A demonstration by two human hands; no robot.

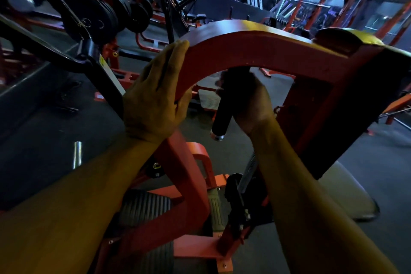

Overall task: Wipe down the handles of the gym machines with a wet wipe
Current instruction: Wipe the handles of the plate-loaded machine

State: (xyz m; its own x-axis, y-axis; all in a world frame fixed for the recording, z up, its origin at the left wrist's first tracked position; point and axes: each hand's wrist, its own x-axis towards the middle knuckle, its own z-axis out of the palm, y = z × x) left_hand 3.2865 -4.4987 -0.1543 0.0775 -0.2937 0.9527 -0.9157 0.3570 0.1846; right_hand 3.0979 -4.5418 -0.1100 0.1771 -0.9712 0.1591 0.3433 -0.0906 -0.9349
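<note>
A curved orange machine arm arches across the middle of the view. My left hand rests on its left side, fingers straight along the outer face and thumb under the edge. Below the arch hangs a black handle with a metal end cap. My right hand grips the upper part of this handle, fingers curled round it. A small pale bit shows at my right fingertips, possibly the wipe; I cannot tell for sure.
Black weight plates sit on a bar at the upper left. The orange base frame and ribbed foot pads lie below my arms. More orange racks stand at the far right on the dark floor.
</note>
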